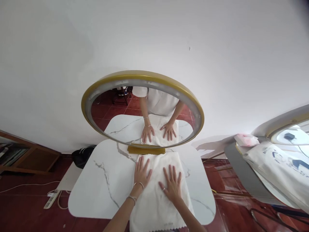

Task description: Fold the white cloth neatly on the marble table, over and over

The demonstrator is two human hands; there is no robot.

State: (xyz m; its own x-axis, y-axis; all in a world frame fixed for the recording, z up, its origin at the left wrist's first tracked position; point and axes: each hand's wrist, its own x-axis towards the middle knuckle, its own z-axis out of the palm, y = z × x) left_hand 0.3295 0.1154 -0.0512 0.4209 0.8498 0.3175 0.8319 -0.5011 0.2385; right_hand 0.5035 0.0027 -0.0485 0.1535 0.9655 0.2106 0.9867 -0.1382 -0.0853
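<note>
A white cloth (158, 206), towel-like with a scalloped near edge, lies spread over the middle of the white marble-patterned table (96, 190) and hangs past its front edge. My left hand (142, 174) rests flat on the cloth's left side, fingers spread, with bands around the wrist. On the cloth's right side lies my right hand (172, 185), palm down and fingers apart, a ring on one finger. Neither hand grips anything. Just beyond the cloth stands an oval gold-rimmed mirror (142, 75) on a gold base (146, 150), reflecting both hands and the cloth.
To the right, a second table (251, 170) carries a pink-and-white packet (246, 140), a printed white cloth (277, 164) and another mirror (272, 132). At left are a black bag (83, 156), a power strip (51, 199) with cables, and a wooden shelf (31, 158).
</note>
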